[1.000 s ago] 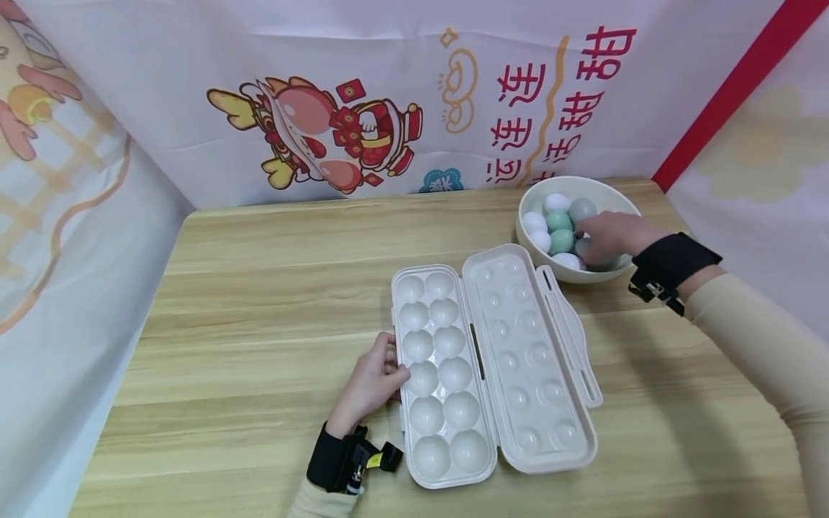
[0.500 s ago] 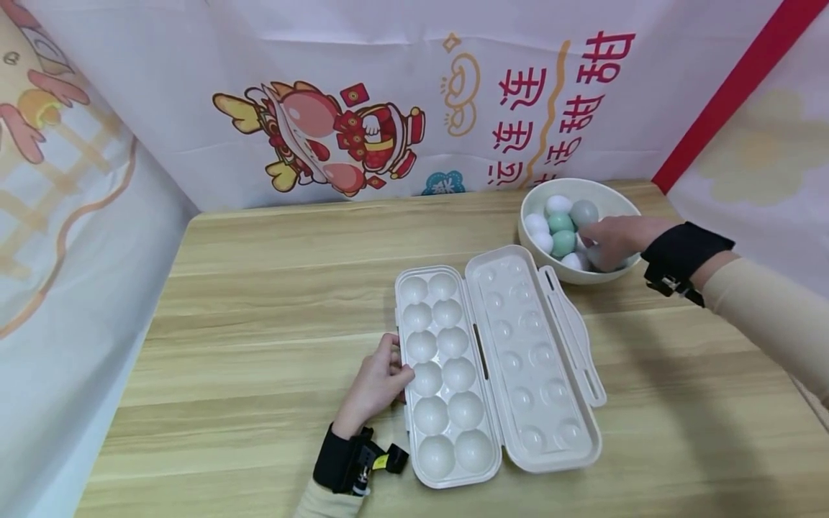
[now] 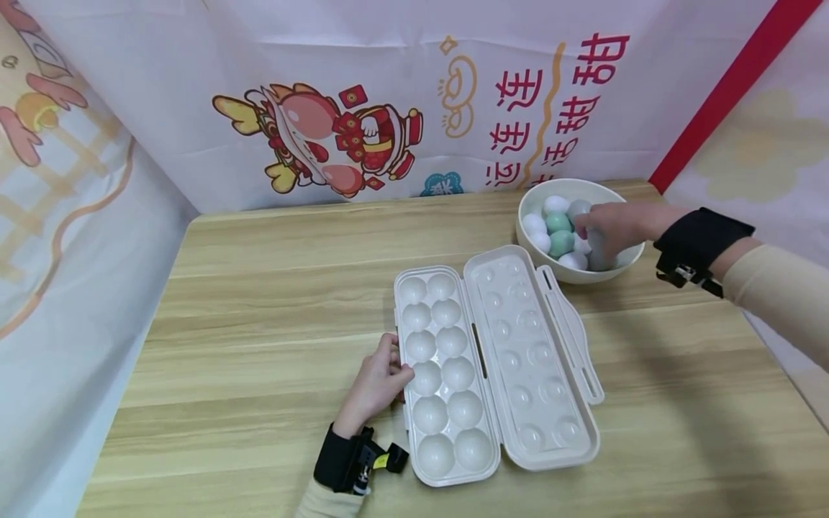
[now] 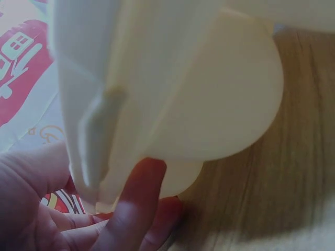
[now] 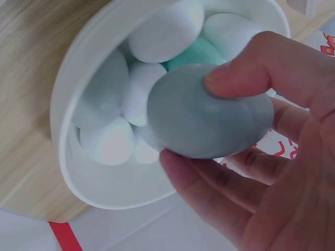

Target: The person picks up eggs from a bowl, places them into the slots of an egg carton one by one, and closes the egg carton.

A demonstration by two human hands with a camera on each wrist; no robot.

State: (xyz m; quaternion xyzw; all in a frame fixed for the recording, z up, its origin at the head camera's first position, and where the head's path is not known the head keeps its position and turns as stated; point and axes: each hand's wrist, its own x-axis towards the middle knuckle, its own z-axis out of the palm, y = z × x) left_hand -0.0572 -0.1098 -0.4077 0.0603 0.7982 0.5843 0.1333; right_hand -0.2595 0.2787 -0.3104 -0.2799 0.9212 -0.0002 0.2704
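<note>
My right hand point(image 3: 627, 224) holds a grey egg point(image 5: 201, 117) between thumb and fingers, over the cream bowl point(image 3: 526, 193). Inside the bowl lie several more eggs: white ones point(image 5: 107, 140), pale green ones point(image 3: 560, 243) and grey ones point(image 5: 103, 94). With my left hand point(image 3: 376, 381) I grip the left edge of a white plastic egg box point(image 3: 404, 417), thumb at the rim and fingers curled under the side. Its round cups point(image 3: 437, 455) hold nothing. The dimpled lid point(image 3: 537, 392) lies folded back to the right. Up close, the left wrist view shows the underside of a cup point(image 4: 225, 89) above my fingers.
The bowl stands at the back right of the wood-grain table point(image 3: 259, 324), close behind the lid. A carrying handle point(image 3: 573, 334) sticks out along the lid's right side. Printed cloth walls point(image 3: 550, 43) rise behind and beside the table.
My right hand draws slightly up and right in the bowl with the grey egg, uncovering more white eggs beneath. The left hand keeps its hold on the egg box.
</note>
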